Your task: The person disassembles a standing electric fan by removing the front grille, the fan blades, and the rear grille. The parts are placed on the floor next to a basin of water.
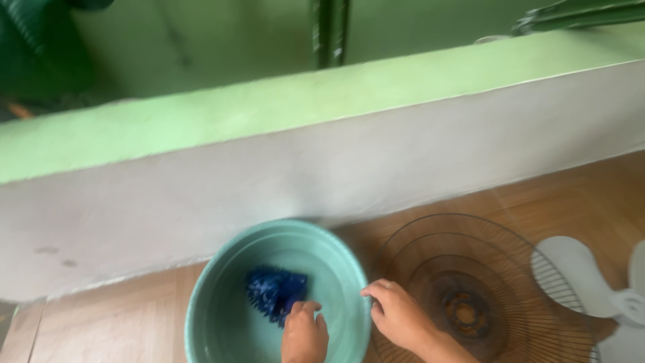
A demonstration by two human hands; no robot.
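Note:
A teal plastic basin (208,302) stands on the brown tiled floor by a low wall. Inside it lies a dark blue shaggy cloth (272,289). My left hand (304,333) reaches into the basin and grips the lower edge of the cloth. My right hand (396,312) rests on the basin's right rim, fingers curled over the edge, with a ring on one finger. Just right of that hand lies a round wire fan grille (484,249).
A white fan blade piece (584,275) lies at the right on the grille's edge. The low wall (322,161), grey in front with a pale green top, runs across just behind the basin. A dark green post (329,30) stands beyond it.

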